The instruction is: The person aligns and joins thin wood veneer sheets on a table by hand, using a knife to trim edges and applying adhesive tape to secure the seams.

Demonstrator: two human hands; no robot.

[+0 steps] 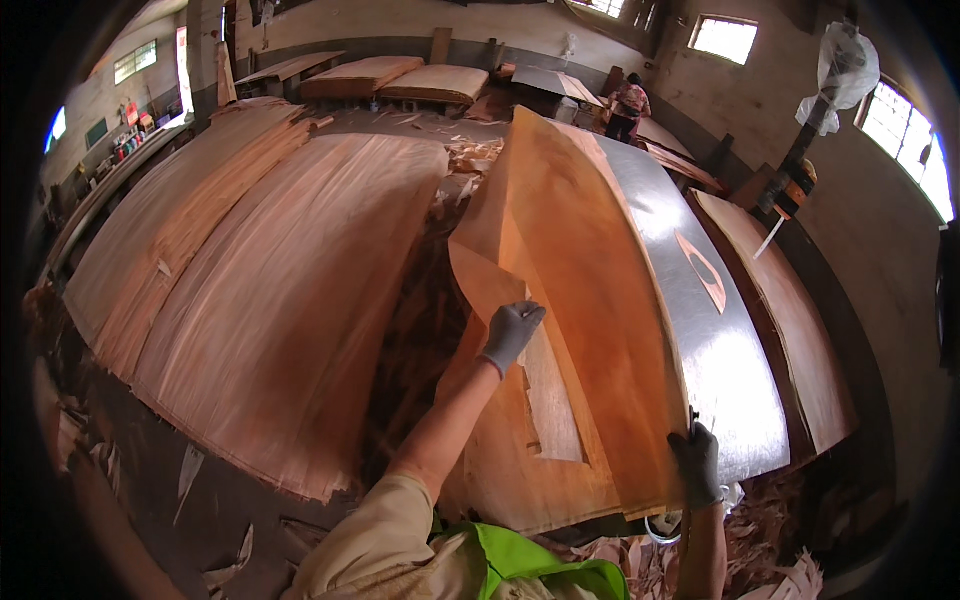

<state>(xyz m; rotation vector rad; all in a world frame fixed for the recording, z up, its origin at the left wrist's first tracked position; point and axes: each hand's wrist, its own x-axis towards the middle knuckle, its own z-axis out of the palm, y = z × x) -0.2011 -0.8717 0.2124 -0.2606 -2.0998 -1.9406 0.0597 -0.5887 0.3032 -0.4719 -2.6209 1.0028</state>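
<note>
A large thin sheet of wood veneer (600, 262) lies in front of me, glowing orange and partly lifted and folded along its left side. My left hand (514, 330), in a grey glove, pinches the folded left part of this sheet. Below that hand, a paler veneer area (556, 412) with a ragged left edge shows. At the sheet's near right edge is my gloved right hand (697, 461), closed around a small dark tool (694, 415); its kind is not clear. A shiny metal-topped table (660, 195) extends beyond the sheet's right edge.
Broad veneer stacks (300, 300) stand at left, another stack (780, 307) at right. A veneer offcut with an oval hole (718, 291) lies on the metal. Scraps (637, 562) cover the floor near a small bucket (664, 537). A person (628, 106) stands at the back.
</note>
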